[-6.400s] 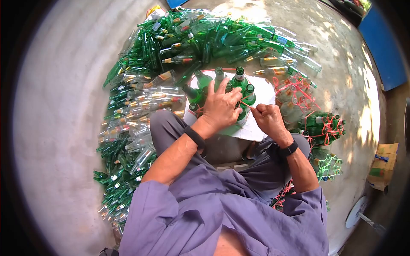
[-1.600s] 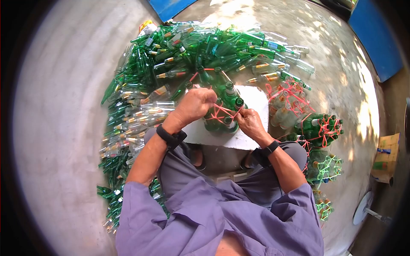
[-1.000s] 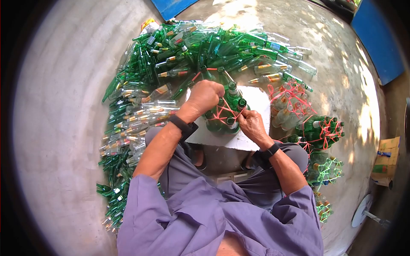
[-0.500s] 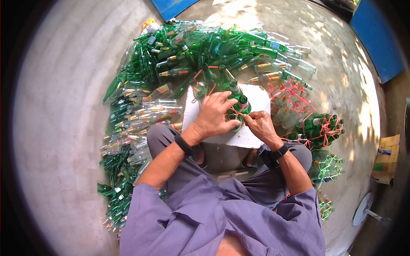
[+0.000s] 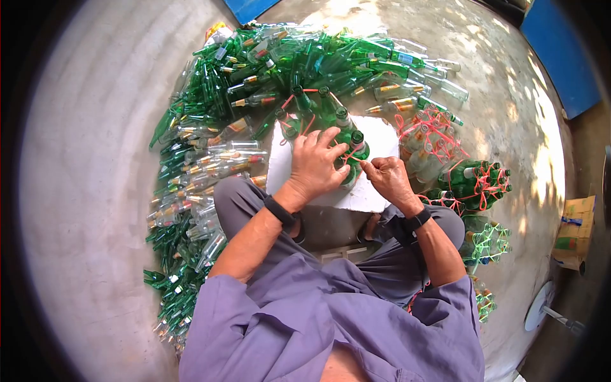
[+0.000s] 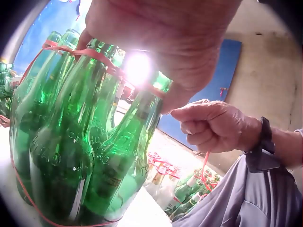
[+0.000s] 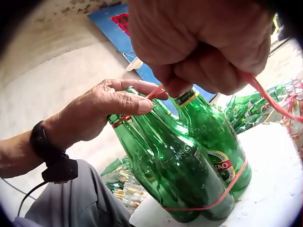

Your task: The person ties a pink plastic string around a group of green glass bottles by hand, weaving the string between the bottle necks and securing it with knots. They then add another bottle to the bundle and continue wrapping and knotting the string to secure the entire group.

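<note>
A bundle of several green glass bottles [image 5: 359, 146] stands upright on a white block [image 5: 382, 130]. Reddish twine [image 7: 206, 206] circles the bottle bodies, and more of it loops round the necks. My left hand [image 5: 313, 164] grips the bundle from above, its fingers and thumb on opposite sides of the necks. In the right wrist view its thumb lies at the twine by a bottle mouth. To the right, my right hand [image 5: 389, 179] pinches the twine close to the nearest necks, its fingers curled. In that same view a loose length of twine trails from the right fist.
Loose green and clear bottles [image 5: 223, 83] lie heaped behind and to the left. Bundles tied with red twine [image 5: 477, 184] and green twine [image 5: 487, 245] stand at the right. My knees flank the block. A cardboard box [image 5: 573, 232] is at the far right.
A second ago my left hand was a fist raised over the bottles with the twine; now it spreads over the necks. My right hand stays at the bundle's right side, holding twine.
</note>
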The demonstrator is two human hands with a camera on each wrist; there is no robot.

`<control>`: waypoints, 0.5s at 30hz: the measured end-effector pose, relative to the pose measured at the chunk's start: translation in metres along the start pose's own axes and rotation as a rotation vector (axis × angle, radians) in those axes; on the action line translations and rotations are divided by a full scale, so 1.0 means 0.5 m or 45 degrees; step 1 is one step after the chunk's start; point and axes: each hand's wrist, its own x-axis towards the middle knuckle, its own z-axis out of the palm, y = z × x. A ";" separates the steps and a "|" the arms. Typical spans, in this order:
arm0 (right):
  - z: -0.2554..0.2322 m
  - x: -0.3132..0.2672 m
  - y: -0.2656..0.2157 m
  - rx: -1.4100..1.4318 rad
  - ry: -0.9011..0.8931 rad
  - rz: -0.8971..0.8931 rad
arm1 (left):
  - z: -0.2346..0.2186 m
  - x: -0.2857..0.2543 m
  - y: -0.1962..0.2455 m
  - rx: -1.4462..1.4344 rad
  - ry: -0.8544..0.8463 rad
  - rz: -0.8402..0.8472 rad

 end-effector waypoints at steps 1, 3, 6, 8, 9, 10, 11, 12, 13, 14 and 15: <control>0.000 -0.001 -0.001 -0.004 0.000 -0.015 | 0.001 -0.001 0.001 -0.002 -0.004 -0.003; 0.001 -0.003 -0.001 -0.008 -0.004 -0.032 | -0.001 0.000 0.001 0.005 -0.029 -0.005; -0.009 -0.001 -0.009 -0.047 -0.003 -0.081 | 0.003 -0.001 0.001 0.042 -0.029 -0.004; -0.021 -0.005 -0.030 -0.143 0.029 -0.127 | 0.004 -0.002 0.002 0.030 -0.040 -0.018; -0.023 -0.006 -0.031 -0.151 0.024 -0.134 | 0.003 -0.001 0.002 0.022 -0.056 -0.029; -0.024 -0.008 -0.032 -0.212 0.051 -0.217 | 0.003 -0.001 0.001 0.019 -0.046 -0.037; -0.025 -0.007 -0.033 -0.273 0.076 -0.302 | 0.004 -0.002 0.000 0.028 -0.061 -0.030; -0.025 -0.002 -0.027 -0.368 0.120 -0.453 | 0.005 -0.003 -0.002 0.038 -0.074 -0.025; -0.029 0.003 -0.026 -0.378 0.110 -0.466 | 0.006 -0.004 -0.004 0.035 -0.061 -0.038; -0.033 0.008 -0.028 -0.472 0.121 -0.523 | 0.008 -0.005 -0.004 0.054 -0.066 -0.028; -0.039 0.013 -0.033 -0.566 0.133 -0.580 | 0.010 -0.006 -0.005 0.072 -0.072 -0.017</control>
